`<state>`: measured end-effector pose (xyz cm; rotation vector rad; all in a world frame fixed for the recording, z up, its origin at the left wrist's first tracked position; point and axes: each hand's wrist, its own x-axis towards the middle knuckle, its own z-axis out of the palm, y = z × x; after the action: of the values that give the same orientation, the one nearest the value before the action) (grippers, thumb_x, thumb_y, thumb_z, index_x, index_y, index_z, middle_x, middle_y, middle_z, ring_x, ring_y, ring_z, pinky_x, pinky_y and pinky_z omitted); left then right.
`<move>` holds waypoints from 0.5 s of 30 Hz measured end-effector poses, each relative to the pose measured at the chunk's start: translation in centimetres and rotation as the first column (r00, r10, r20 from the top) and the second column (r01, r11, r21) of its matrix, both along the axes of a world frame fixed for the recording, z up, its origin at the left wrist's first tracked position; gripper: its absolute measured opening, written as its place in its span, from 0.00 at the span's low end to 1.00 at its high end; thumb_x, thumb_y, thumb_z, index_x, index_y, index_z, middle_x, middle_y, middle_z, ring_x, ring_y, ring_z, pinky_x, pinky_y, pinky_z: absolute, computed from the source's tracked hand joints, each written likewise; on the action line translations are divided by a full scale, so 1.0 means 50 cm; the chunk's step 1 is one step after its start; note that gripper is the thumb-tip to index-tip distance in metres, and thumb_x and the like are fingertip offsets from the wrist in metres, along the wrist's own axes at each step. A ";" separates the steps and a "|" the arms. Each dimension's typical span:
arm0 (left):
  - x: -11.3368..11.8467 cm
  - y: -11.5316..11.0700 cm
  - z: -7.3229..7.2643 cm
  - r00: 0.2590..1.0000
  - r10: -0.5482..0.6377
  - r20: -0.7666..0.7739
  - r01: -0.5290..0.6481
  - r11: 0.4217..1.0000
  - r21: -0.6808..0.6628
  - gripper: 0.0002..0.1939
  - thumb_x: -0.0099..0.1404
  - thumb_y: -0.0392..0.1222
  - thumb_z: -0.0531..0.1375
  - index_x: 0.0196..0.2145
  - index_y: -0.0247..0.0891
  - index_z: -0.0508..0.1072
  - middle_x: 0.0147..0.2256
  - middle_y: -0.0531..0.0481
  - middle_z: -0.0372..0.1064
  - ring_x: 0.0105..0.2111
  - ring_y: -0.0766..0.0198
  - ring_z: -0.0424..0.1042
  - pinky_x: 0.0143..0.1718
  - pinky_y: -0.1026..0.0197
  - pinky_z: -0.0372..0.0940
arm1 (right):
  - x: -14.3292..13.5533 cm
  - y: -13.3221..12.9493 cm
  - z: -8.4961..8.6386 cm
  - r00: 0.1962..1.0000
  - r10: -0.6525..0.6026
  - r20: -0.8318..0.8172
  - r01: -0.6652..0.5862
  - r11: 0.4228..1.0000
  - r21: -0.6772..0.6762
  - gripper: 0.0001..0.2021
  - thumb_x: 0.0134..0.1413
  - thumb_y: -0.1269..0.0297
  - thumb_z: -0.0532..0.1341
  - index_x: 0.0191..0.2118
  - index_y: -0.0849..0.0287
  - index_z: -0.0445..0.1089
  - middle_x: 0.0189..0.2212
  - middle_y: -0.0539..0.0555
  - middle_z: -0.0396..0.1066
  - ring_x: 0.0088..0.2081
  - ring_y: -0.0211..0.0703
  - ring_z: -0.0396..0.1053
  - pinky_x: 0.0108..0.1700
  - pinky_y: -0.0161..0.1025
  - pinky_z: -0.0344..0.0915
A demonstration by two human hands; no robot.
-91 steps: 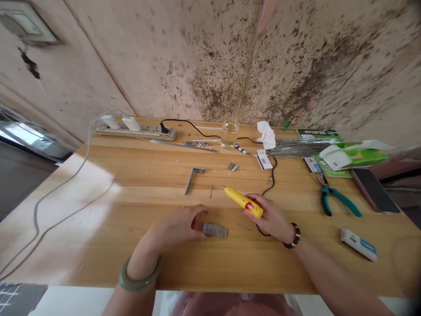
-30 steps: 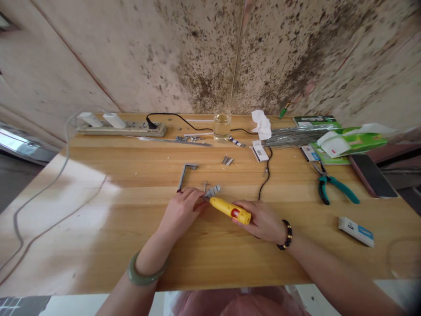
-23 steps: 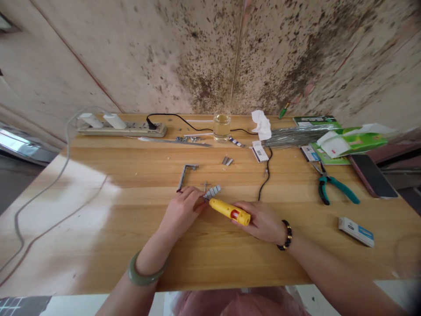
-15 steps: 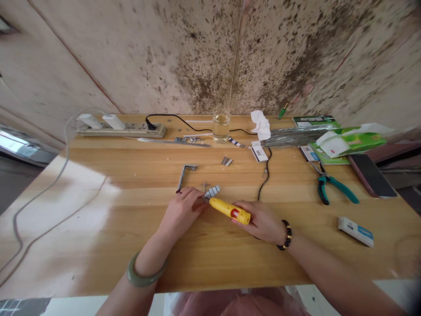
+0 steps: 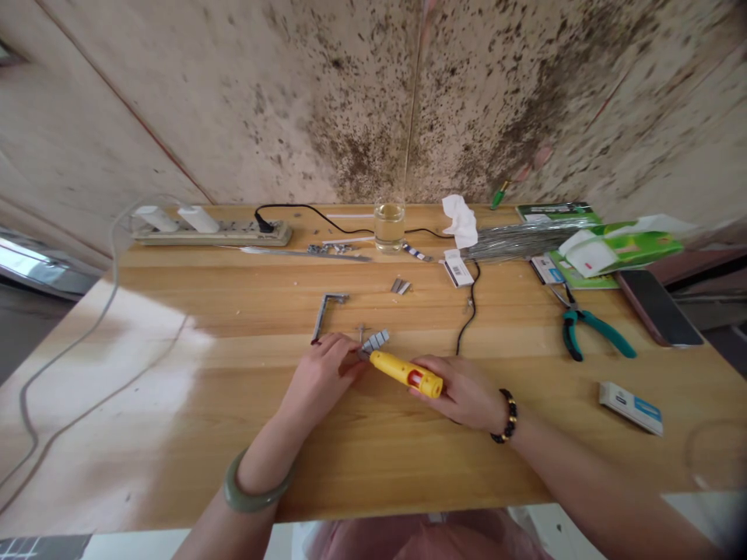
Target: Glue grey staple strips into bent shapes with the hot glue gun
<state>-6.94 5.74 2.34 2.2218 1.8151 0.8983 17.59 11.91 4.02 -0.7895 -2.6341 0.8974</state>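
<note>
My right hand point(image 5: 464, 389) is closed around a yellow glue gun point(image 5: 402, 373), whose nozzle points left. The nozzle end touches or nearly touches a small grey segmented piece point(image 5: 375, 341) with dark lines across it. My left hand point(image 5: 327, 373) has its fingers pinched at the near end of this piece; the fingertips partly hide the contact. Just behind, a thin metal cross-shaped bit point(image 5: 361, 330) shows. An L-shaped grey metal piece point(image 5: 325, 307) lies beyond my left fingers, its lower end close to them.
Farther back lie small grey strips point(image 5: 401, 286), a glass of liquid point(image 5: 389, 228) and a power strip point(image 5: 233, 233). A black cord point(image 5: 468, 320) runs behind my right hand. Toward the right are teal-handled pliers point(image 5: 601, 333), a bundle of wires point(image 5: 525, 241), a phone point(image 5: 662, 307) and a small box point(image 5: 630, 407).
The view has shifted very slightly. Both hands, the glue gun and the grey piece hold nearly the same positions.
</note>
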 end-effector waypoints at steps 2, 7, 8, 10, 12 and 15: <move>-0.001 0.001 -0.002 1.000 0.006 -0.006 -0.006 1.000 0.000 0.06 0.61 0.40 0.59 0.36 0.38 0.68 0.33 0.48 0.71 0.35 0.61 0.69 0.38 0.57 0.62 | 0.000 0.000 0.000 1.000 0.012 0.012 -0.012 1.000 -0.004 0.13 0.57 0.59 0.56 0.46 0.58 0.64 0.36 0.55 0.74 0.34 0.43 0.71 0.35 0.36 0.61; 0.000 0.000 0.001 1.000 -0.004 -0.011 0.004 1.000 0.010 0.05 0.60 0.37 0.60 0.36 0.38 0.68 0.33 0.49 0.71 0.34 0.61 0.69 0.38 0.58 0.62 | 0.000 -0.001 -0.002 1.000 0.013 -0.001 -0.013 1.000 -0.009 0.14 0.57 0.59 0.56 0.47 0.58 0.64 0.37 0.55 0.74 0.36 0.44 0.71 0.36 0.37 0.62; 0.000 0.000 0.003 1.000 -0.006 -0.010 0.006 1.000 0.009 0.05 0.60 0.37 0.60 0.36 0.38 0.68 0.33 0.49 0.71 0.34 0.61 0.69 0.38 0.58 0.62 | 0.000 -0.001 -0.002 1.000 0.013 -0.009 -0.013 1.000 -0.012 0.14 0.57 0.60 0.56 0.47 0.59 0.64 0.37 0.55 0.74 0.36 0.44 0.71 0.37 0.37 0.62; 0.001 0.000 0.005 1.000 -0.006 -0.006 0.006 1.000 0.004 0.05 0.60 0.37 0.60 0.36 0.38 0.68 0.33 0.49 0.71 0.35 0.61 0.69 0.38 0.58 0.62 | -0.001 -0.002 -0.003 1.000 0.007 -0.018 -0.008 1.000 -0.013 0.14 0.57 0.59 0.56 0.48 0.59 0.64 0.38 0.55 0.74 0.37 0.44 0.71 0.37 0.37 0.62; 0.002 0.001 0.005 1.000 -0.004 -0.004 0.004 1.000 -0.002 0.05 0.61 0.38 0.59 0.36 0.38 0.68 0.33 0.49 0.71 0.34 0.61 0.69 0.38 0.58 0.62 | -0.001 -0.001 -0.003 1.000 -0.002 -0.013 0.002 1.000 -0.004 0.14 0.57 0.59 0.56 0.47 0.59 0.64 0.38 0.56 0.74 0.37 0.44 0.71 0.37 0.37 0.62; 0.002 0.001 0.003 1.000 -0.008 -0.004 0.008 1.000 0.003 0.04 0.61 0.39 0.59 0.36 0.38 0.68 0.33 0.48 0.71 0.35 0.61 0.69 0.39 0.57 0.62 | 0.000 0.000 -0.005 1.000 -0.011 -0.011 0.011 1.000 0.011 0.14 0.57 0.58 0.56 0.47 0.58 0.64 0.38 0.55 0.74 0.37 0.45 0.71 0.37 0.38 0.62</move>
<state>-6.86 5.80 2.48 2.2324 1.8066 0.8961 17.56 11.89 3.78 -0.7931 -2.6208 0.8804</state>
